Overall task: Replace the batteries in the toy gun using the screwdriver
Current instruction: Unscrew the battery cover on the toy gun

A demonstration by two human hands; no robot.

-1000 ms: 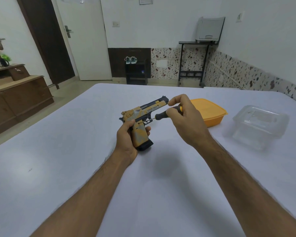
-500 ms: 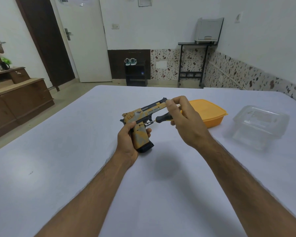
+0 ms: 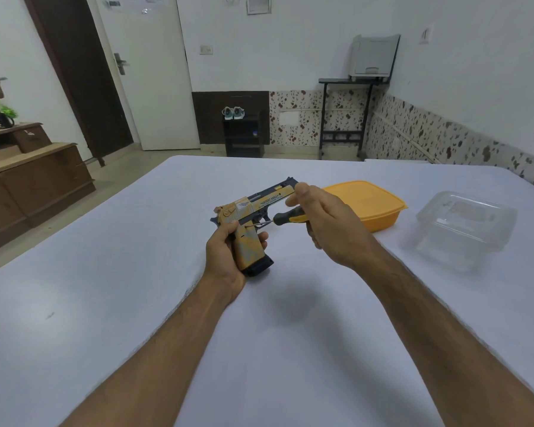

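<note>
Left hand (image 3: 228,251) clenched round the grip of the toy gun (image 3: 250,223), held up off the white desk (image 3: 105,272), barrel pointing away and to the right. Right hand (image 3: 324,223) grasping the screwdriver (image 3: 285,217) by its black-and-yellow handle, thin shaft laid against the frame just above the grip. Likely risks: tip slipping from the screw head and scoring the plastic or jabbing the left thumb (too much sideways lean, too little push); a loosened screw dropping onto the desk and rolling off. Screw itself too small to make out; tip seating unclear. No batteries visible. Orange box (image 3: 370,201) closed, contents hidden; clear container (image 3: 463,223) hazy, contents unclear.
</note>
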